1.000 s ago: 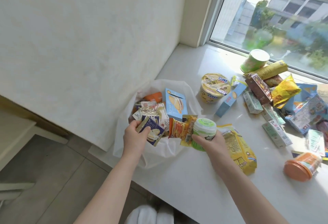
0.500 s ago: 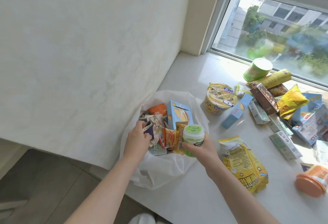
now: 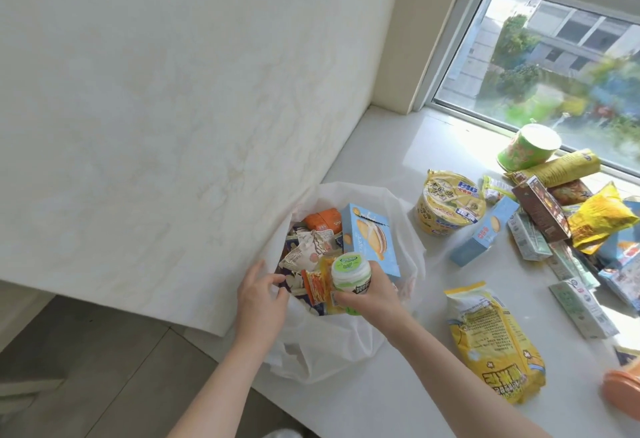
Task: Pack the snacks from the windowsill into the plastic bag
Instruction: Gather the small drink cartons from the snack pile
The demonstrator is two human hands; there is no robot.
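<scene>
A white plastic bag stands open at the windowsill's near left corner. Inside it are a blue biscuit box, an orange packet and several small wrappers. My right hand grips a white jar with a green lid and holds it upright over the bag's mouth. Resting on the bag's left rim, my left hand has relaxed fingers next to a dark blue packet that lies in the bag.
Snacks lie on the windowsill to the right: a yellow noodle bowl, a light blue box, a yellow bag, a green cup, an orange-lidded cup and a pile of boxes. A wall stands at left.
My left hand has let go of the dark blue packet, which now lies in the bag. My right hand has carried the jar leftward, over the bag's mouth.
</scene>
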